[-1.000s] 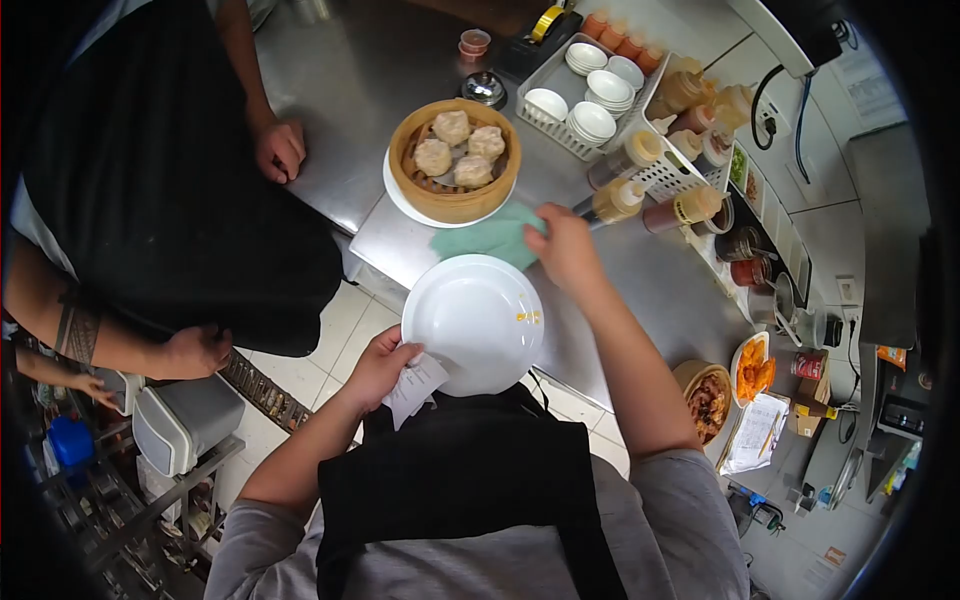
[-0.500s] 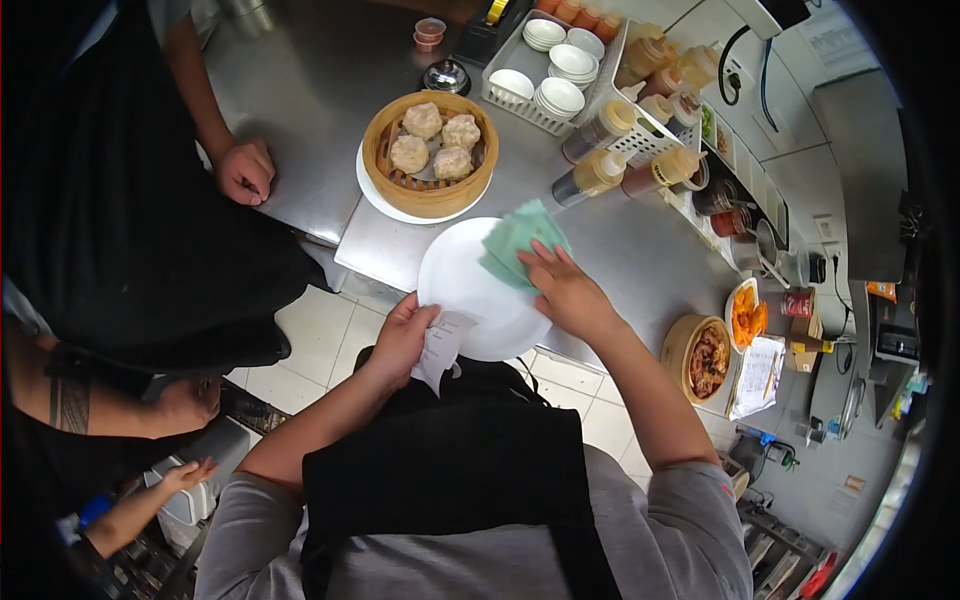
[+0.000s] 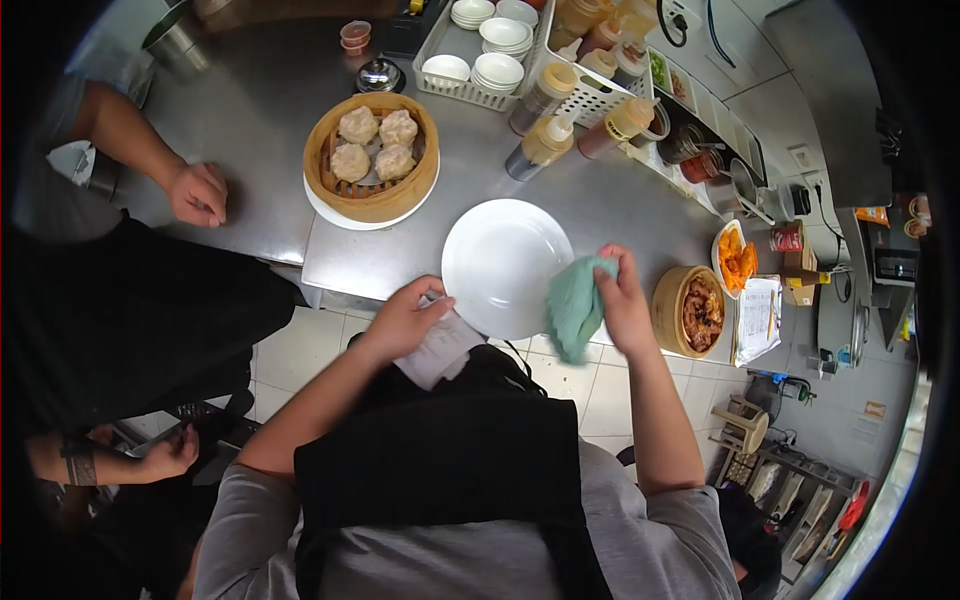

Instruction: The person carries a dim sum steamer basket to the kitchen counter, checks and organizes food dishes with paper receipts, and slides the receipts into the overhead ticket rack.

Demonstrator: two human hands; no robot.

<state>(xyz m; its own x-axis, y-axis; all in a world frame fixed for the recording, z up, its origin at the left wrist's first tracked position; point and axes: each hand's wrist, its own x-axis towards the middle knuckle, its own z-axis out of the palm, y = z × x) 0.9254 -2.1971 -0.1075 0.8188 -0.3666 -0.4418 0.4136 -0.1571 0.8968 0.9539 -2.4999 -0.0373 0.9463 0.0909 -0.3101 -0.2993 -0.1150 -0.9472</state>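
My left hand (image 3: 408, 318) is closed at the left rim of a white plate (image 3: 505, 265), with a printed paper slip (image 3: 440, 350) hanging from the same grip. The plate faces up at the counter's front edge. In my right hand (image 3: 625, 300) a crumpled green cloth (image 3: 577, 308) is pinched, and it hangs by the plate's right rim. Beyond the plate, a bamboo steamer (image 3: 420, 185) with several dumplings (image 3: 350, 162) rests on another white plate (image 3: 365, 225).
Sauce bottles (image 3: 540, 145) and a basket (image 3: 465, 92) of small white dishes line the back. To the right are a steamer of dark meat (image 3: 702, 312), a dish of orange food (image 3: 737, 258) and a clipboard (image 3: 757, 320). A co-worker's hand (image 3: 197, 193) is at the left.
My right hand has drawn the green cloth off the plate's upper right, down and to the right. The plate now sits slightly further right in view, and the co-worker's hand has shifted left.
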